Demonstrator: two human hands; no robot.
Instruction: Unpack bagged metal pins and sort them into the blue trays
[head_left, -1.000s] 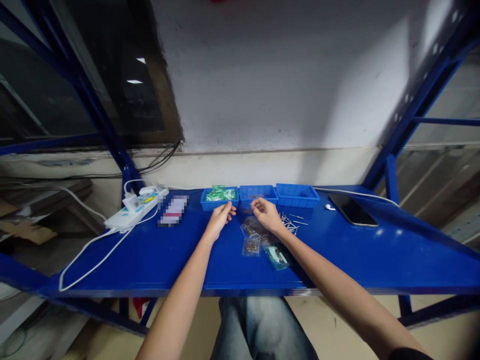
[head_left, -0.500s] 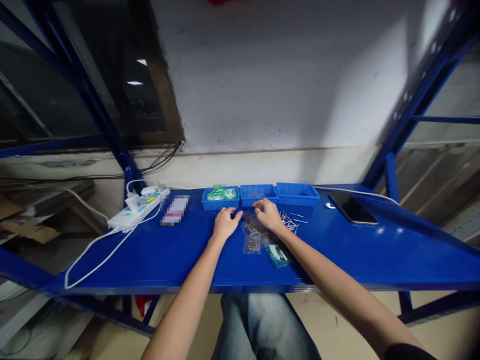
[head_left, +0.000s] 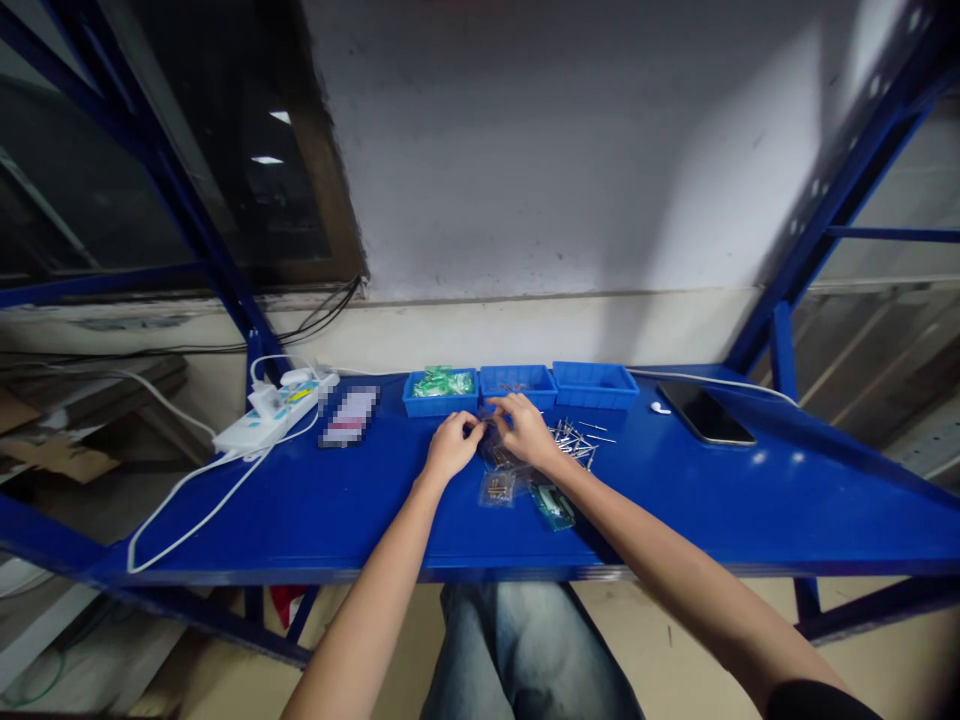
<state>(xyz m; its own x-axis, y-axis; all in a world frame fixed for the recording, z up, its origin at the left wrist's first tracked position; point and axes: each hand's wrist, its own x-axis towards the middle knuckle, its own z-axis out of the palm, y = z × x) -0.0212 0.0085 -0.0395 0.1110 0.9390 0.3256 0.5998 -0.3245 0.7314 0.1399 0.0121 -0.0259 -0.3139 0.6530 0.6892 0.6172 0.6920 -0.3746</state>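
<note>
My left hand [head_left: 451, 446] is closed in a pinch at the edge of a small clear plastic bag [head_left: 490, 413], just in front of the blue bins. From the other side my right hand [head_left: 523, 430] has its fingertips closed on the same bag; its contents are too small to make out. Below the hands lie more clear bags with brass-coloured pieces, one of them a small flat bag [head_left: 498, 488]. A green-and-white packet [head_left: 553, 506] rests beside my right forearm. Loose silver rivets [head_left: 576, 446] are heaped to the right of my right hand, partly covered by it.
Along the back stand a blue bin of green packets [head_left: 441, 406], a middle bin [head_left: 534, 398] with a few small pieces, and a right bin [head_left: 596, 398]. A power strip [head_left: 274, 415] and a blurred phone [head_left: 349, 416] lie left; an earbud [head_left: 660, 408] and dark phone [head_left: 706, 414] right.
My right hand has moved slightly left, toward my left hand. Their fingertips now meet at the clear bag, and my left thumb and fingers have closed together.
</note>
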